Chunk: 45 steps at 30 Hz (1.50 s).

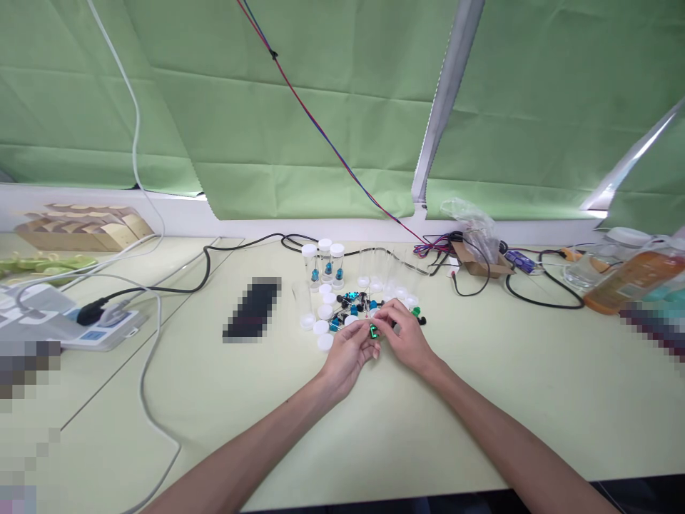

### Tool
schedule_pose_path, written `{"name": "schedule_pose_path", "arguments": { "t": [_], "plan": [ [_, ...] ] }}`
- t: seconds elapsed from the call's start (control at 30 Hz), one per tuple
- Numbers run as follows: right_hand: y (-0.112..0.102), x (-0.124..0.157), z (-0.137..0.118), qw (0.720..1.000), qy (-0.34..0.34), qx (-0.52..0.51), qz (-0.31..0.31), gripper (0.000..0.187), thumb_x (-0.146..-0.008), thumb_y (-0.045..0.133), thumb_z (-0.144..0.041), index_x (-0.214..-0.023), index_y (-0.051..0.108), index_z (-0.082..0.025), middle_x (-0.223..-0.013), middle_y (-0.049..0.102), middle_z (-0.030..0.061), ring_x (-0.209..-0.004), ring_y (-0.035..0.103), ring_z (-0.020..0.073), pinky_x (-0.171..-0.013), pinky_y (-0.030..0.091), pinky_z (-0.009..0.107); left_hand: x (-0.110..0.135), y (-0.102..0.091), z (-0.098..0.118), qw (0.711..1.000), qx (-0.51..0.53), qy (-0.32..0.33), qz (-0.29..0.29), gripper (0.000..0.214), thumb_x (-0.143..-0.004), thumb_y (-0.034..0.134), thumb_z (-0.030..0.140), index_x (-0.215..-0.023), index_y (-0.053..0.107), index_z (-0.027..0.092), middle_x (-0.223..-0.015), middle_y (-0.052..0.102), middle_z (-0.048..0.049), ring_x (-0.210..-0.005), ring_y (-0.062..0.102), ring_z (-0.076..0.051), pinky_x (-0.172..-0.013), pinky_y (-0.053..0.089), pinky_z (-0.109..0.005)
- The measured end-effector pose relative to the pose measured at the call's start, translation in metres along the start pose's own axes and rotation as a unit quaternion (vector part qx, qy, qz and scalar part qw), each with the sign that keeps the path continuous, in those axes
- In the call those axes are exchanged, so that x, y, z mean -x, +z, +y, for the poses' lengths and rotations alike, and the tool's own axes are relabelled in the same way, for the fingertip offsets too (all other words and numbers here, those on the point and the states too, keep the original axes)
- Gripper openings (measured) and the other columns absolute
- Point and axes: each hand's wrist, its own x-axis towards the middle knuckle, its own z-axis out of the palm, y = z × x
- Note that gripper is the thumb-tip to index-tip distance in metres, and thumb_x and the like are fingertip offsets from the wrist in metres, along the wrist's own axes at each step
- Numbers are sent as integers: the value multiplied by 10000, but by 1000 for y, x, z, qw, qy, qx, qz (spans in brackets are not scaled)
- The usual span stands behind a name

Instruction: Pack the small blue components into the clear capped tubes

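Note:
My left hand [350, 355] is curled, its fingertips pinching a small green part [373, 331] just above the pale green table [481, 400]. My right hand [405, 330] meets it from the right, fingers bent and pinched over the pile; what it grips is too small to make out. Right behind both hands lies a pile of small blue, black and green parts [350, 303] mixed with loose white caps [322, 321]. Three capped clear vials [324, 263] with blue parts inside stand upright behind the pile. Several empty clear vials [377, 270] stand to their right.
A dark pixelated flat object [252, 308] lies left of the pile. A power strip [101, 325] with black and white cables sits at far left. A small cardboard box [479, 260], tangled wires, a clear jar [604, 260] and an orange bottle [634, 280] stand at the back right.

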Motion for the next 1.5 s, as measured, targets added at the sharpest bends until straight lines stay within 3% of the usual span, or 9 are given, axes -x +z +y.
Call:
{"name": "schedule_pose_path", "arguments": {
  "t": [0.2,0.4,0.67,1.5],
  "plan": [
    [1,0,-1,1000,14,-7,14,187,-945,513,-328,-846,618,-209,-858,561,39,-748,566,171,-696,485,318,0,1,2,1000,2,-1,2,215,-771,738,271,-882,652,108,-736,611,-29,-536,570,-89,-507,459,-209],
    [2,-1,1,995,72,-73,14,171,-899,575,-347,-826,616,-198,-807,600,23,-716,586,166,-676,486,296,1,3,2,1000,-2,0,6,238,-746,761,278,-868,646,108,-693,591,-14,-521,563,-89,-498,461,-209],
    [5,-1,5,987,100,-129,7,151,-851,640,-349,-825,630,-200,-789,629,18,-696,600,165,-659,492,290,-1,2,2,1000,-12,1,14,263,-733,769,297,-852,638,103,-665,578,-4,-499,549,-82,-475,445,-198],
    [5,-1,5,988,86,-127,-2,141,-849,639,-342,-822,637,-203,-799,631,20,-718,592,161,-680,497,286,4,7,4,998,-50,13,39,306,-707,754,377,-807,624,119,-566,500,42,-415,459,-53,-365,318,-174]
  ]
}}
